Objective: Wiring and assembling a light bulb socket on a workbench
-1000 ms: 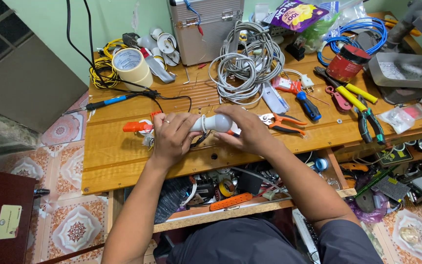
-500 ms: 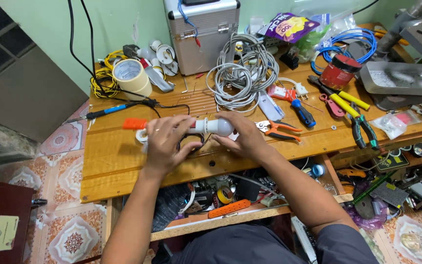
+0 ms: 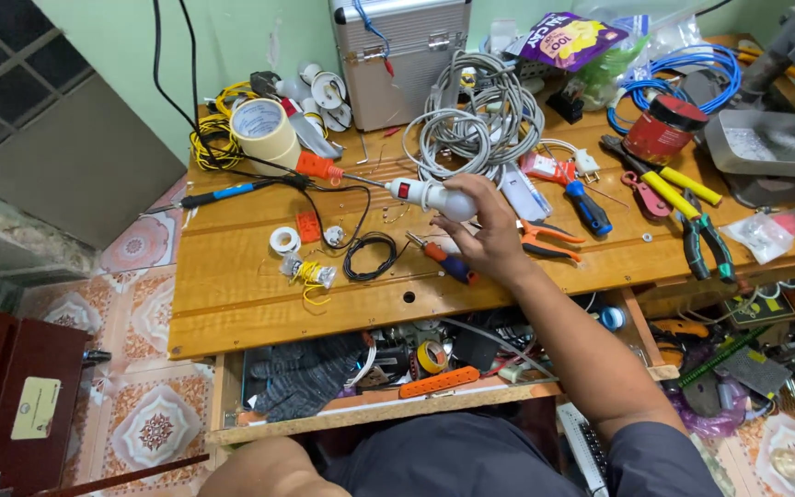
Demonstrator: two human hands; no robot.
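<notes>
Right hand over mid-surface, fingers wrapped around the white handle of a soldering iron, orange collar and tip pointing left toward the masking tape roll. Left hand not in view; only a bare forearm low at the frame edge.

Risk, as I judge it: the iron's black cord loops across the wooden surface beside a small bulb holder with yellow wire; a pull could drag those off. If hot, the tip could scorch the tape roll or cord.

Against half a second ago: both hands were then on the iron near the surface's front; now one holds it, farther back.
</notes>
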